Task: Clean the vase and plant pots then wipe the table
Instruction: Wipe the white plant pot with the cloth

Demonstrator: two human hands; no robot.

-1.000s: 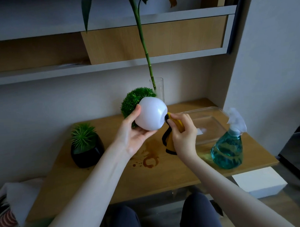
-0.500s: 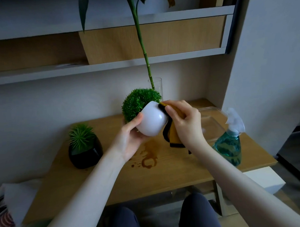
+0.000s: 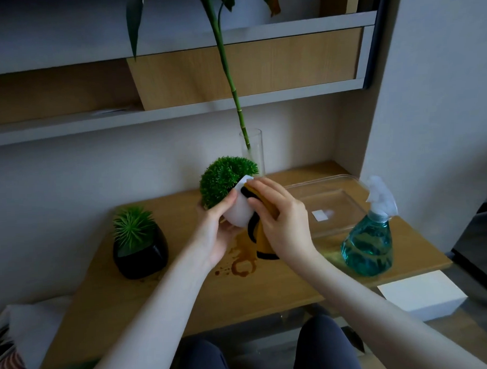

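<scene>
Pot-cleaning is in hand, judged by the scene; places below are given from the white pot.

Counter [image 3: 164,319]: wooden, beneath the pot, with a brown ring stain [image 3: 241,267] just below it, not yet wiped.

Tray [image 3: 347,180]: clear plastic, to the right, holding only a small white label as far as can be seen.

Spray bottle [image 3: 367,246]: right and nearer the viewer, holding blue-green liquid, upright.

Vase [image 3: 256,148]: clear glass, right behind, holding a long green stalk; any water in it cannot be made out.

Black pot [image 3: 141,252]: well to the left, upright, holding a spiky plant.

White pot [image 3: 239,212]: held above the counter, tilted, its axis leaning up and left, so the round green plant [image 3: 225,179] in it points away from the viewer.

Left hand [image 3: 216,235]: the left grip cradles the pot from below, thumb curled onto its near side.

Right hand [image 3: 285,224]: the right grip presses a yellow cloth [image 3: 262,244] against the pot's right flank, fingers curled over the cloth. This hand is the nearer one for wiping; the uncleaned left flank probably calls for turning the pot.
</scene>
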